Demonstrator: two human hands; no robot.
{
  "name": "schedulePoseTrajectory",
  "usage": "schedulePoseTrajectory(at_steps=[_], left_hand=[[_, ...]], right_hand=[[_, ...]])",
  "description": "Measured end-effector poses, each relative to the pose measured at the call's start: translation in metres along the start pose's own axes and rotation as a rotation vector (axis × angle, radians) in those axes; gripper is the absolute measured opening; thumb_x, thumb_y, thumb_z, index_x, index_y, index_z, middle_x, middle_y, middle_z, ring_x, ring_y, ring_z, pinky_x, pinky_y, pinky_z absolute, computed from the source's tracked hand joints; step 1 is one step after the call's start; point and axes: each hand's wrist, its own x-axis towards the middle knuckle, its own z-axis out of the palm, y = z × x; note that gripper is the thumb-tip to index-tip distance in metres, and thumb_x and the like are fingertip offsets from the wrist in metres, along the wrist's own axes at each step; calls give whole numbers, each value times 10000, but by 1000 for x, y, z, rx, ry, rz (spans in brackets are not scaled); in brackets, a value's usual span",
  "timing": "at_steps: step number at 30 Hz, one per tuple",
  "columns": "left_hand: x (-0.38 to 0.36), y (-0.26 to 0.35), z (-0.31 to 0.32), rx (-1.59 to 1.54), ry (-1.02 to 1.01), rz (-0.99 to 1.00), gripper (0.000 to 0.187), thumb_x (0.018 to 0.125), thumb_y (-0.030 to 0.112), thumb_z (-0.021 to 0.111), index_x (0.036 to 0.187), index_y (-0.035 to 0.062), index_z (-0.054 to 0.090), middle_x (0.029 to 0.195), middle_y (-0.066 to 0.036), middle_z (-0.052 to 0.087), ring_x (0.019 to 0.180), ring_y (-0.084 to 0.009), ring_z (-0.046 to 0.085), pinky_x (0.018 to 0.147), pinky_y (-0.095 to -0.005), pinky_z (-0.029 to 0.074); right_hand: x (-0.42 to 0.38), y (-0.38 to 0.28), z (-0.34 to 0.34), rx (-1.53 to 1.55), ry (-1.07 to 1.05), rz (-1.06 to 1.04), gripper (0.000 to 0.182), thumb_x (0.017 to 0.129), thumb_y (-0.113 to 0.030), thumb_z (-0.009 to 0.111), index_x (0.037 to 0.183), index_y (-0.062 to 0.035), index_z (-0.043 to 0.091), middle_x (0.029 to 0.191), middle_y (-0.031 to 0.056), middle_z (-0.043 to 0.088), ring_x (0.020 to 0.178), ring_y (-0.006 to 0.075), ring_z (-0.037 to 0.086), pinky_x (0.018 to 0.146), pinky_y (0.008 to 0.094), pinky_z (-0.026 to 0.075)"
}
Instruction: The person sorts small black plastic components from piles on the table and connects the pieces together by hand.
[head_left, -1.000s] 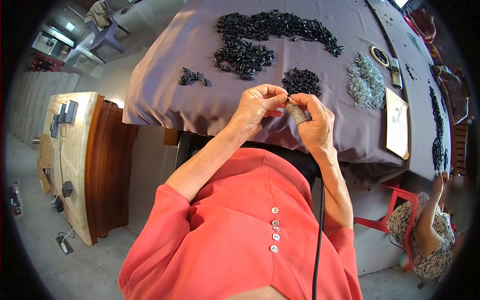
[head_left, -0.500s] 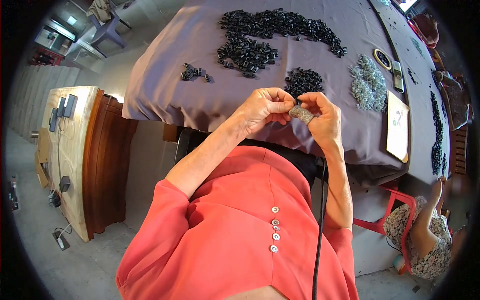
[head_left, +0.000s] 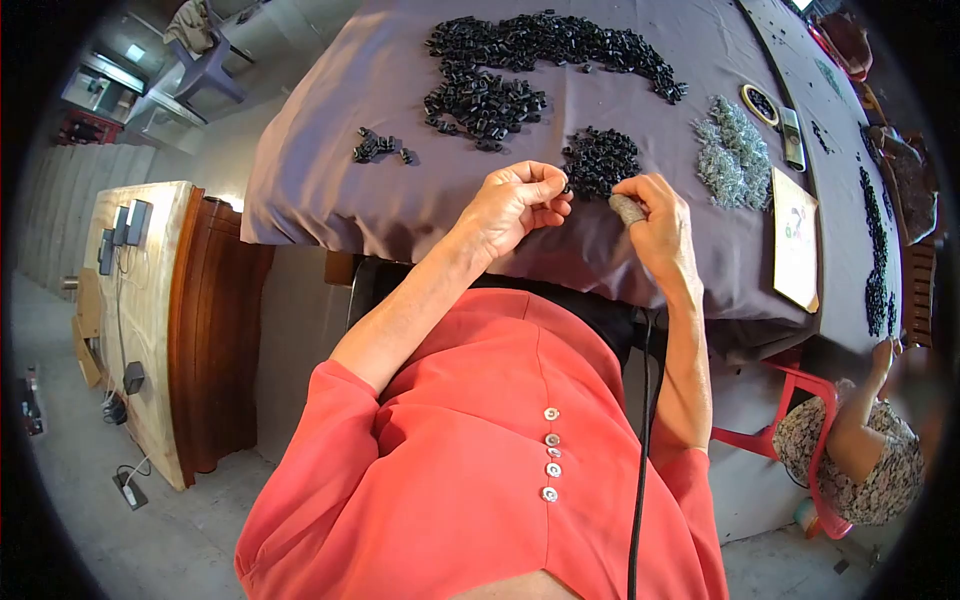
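Observation:
My left hand [head_left: 522,208] is closed in a pinch over the near part of the table, with a small black plastic piece [head_left: 567,187] just showing at its fingertips. To its right, my right hand [head_left: 662,230] has its fingers bent together at the edge of a small pile of black plastic pieces [head_left: 600,160]. Whatever its fingertips may hold is hidden. A grey-brown wrap [head_left: 628,208] covers one digit of that hand. Right of the pile lies a heap of clear, silvery small parts [head_left: 733,160].
Larger black heaps [head_left: 490,105] and a small cluster [head_left: 375,147] lie on the purple-grey tablecloth [head_left: 330,160]. At right are a tape roll [head_left: 760,104], a pale board [head_left: 795,240] and a seated person [head_left: 850,450]. A wooden cabinet [head_left: 215,330] stands left.
My hands, together half a second ago, have come apart. The left moved slightly left; the right shifted right, its fingertips now by the small black pile. The view shifted slightly.

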Motion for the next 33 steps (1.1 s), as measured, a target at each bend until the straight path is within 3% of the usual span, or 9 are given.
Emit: schedulePoseTrajectory(at_steps=[6,18,27,33], left_hand=[[-1,-1,3,23,9,13,61,851,104,575,884,54,582,803,-62,617,685,-142,604,599,-247,501],[-2,-2,4,57,15,22,79,848,113,584,895,50,578,813,-63,611,691,-141,594,624,-253,488],[-3,-1,5,56,22,24,73,843,103,586,897,53,581,814,-61,612,694,-143,596,624,-251,489],[-1,-2,2,45,-3,23,76,838,109,599,887,54,582,802,-62,616,684,-144,600,612,-251,496]], right_hand=[[-3,-1,24,-190,49,-198,193,657,-11,581,830,-85,624,766,74,524,765,269,549,657,370,452],[-5,-7,31,-250,45,-245,156,658,-29,568,805,-63,605,761,77,521,758,270,547,663,370,449],[-7,-8,31,-335,0,-289,167,685,-28,536,850,-36,512,811,116,499,752,297,528,653,389,430],[-6,-12,27,-218,58,-253,149,717,-15,503,864,-35,493,825,129,490,758,308,522,653,400,420]])
